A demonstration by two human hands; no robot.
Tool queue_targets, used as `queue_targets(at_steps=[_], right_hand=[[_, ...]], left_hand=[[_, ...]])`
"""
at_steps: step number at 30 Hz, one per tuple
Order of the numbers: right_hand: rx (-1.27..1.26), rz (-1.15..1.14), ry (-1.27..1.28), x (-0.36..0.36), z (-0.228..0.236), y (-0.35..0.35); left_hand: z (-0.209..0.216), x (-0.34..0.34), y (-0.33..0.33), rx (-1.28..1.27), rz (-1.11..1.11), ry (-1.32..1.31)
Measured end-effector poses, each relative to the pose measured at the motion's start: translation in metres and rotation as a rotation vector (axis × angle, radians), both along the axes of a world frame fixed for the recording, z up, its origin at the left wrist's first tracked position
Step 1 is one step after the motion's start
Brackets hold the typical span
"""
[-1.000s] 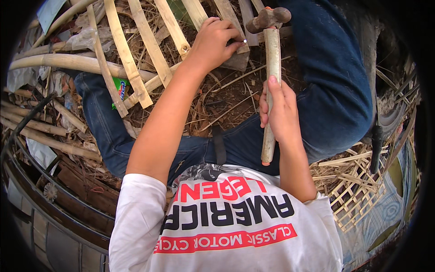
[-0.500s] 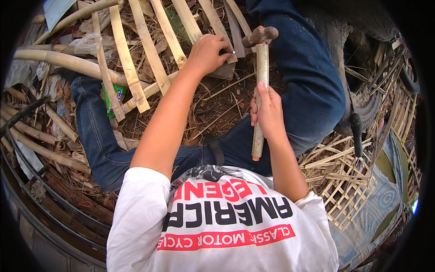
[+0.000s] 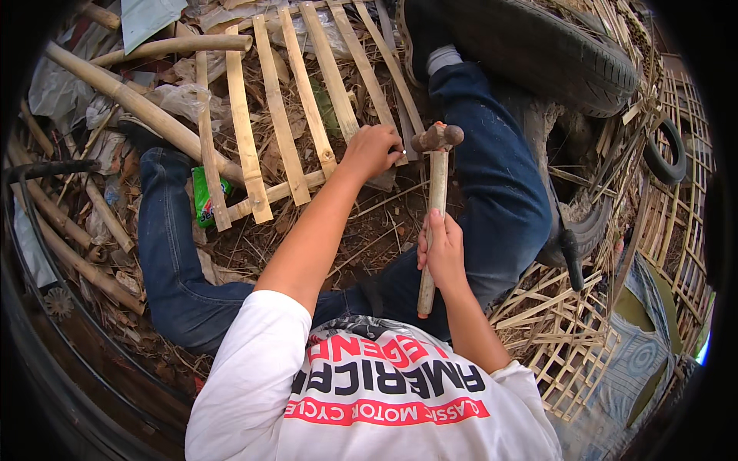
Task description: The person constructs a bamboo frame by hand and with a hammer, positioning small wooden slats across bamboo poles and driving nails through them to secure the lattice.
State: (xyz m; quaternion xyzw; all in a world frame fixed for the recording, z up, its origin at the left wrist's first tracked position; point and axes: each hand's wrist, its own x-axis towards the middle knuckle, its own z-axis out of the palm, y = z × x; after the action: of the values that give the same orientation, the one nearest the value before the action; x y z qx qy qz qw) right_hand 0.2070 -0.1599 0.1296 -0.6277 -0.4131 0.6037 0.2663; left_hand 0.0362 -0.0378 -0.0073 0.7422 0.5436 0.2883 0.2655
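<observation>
My left hand is closed at the near end of a bamboo slat. Thumb and forefinger pinch what looks like a nail, showing only as a bright speck. My right hand is wrapped around the pale wooden handle of a hammer. Its rusty head points away from me, just right of my left hand and apart from it. Several slats lie side by side in a row, their near ends over a bamboo crosspiece. Beneath my left hand, the crosspiece and joint are partly hidden.
My jeans-clad legs spread around the slats. Thick bamboo poles and a green packet lie on the left, by a black metal frame. A tyre stands far right; woven bamboo lattice lies near right.
The view has tilted, so the scene sits lower and more of the slats' far ends shows. Both hands keep their grips, with the hammer still held upright beside the left hand.
</observation>
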Motion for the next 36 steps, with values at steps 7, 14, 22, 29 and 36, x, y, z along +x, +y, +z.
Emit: queue_targets(at_steps=[7,14,22,29,36], right_hand=[[-0.122,-0.105,0.013,-0.009,-0.03,0.015],[-0.126,-0.139,0.078,-0.009,-0.018,0.026],[-0.199,-0.136,0.084,-0.007,-0.024,0.032],[-0.195,-0.174,0.044,-0.004,-0.022,0.027],[-0.233,-0.091,-0.001,-0.007,-0.027,0.026]], left_hand=[[0.009,0.005,-0.002,-0.029,0.009,0.049],[0.005,0.003,-0.002,0.085,0.029,0.102],[0.01,0.01,0.006,-0.054,0.006,0.13],[0.011,0.009,0.004,-0.034,0.004,0.106],[0.01,0.007,0.003,-0.008,0.016,0.1]])
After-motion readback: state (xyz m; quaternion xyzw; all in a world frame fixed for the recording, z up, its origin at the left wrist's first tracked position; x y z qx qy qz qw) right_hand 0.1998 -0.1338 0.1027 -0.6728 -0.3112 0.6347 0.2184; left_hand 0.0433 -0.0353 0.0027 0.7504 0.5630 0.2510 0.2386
